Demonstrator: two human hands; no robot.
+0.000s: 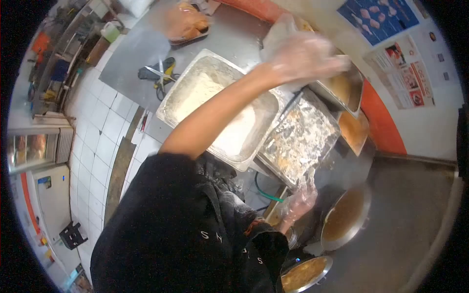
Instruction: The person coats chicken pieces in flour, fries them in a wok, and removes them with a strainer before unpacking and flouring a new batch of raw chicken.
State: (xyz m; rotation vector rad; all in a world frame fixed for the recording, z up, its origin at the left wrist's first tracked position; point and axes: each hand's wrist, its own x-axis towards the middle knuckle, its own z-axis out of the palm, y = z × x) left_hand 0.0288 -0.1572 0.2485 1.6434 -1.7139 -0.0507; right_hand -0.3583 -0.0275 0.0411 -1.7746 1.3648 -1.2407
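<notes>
My left hand (308, 56), in a clear plastic glove, is raised and smeared by motion, so its fingers cannot be made out. It hangs near a deep metal container (359, 93) by the wall, and its forearm crosses over a large metal pan of white flour (237, 132). Beside that pan lies a flat tray (305, 134) caked with flour and crumbs. At the tray's lower edge is my right hand (300, 198), also gloved. Its fingers are stretched toward the tray, with floury clumps on the tips.
Two round pans of brownish liquid, a larger one (347, 215) and a smaller one (305, 274), stand at the lower right. Scissors (162, 75) lie left of the flour pan. A tray of orange-brown food (188, 24) sits farther back. An orange-toned container (352, 132) is beside the wall.
</notes>
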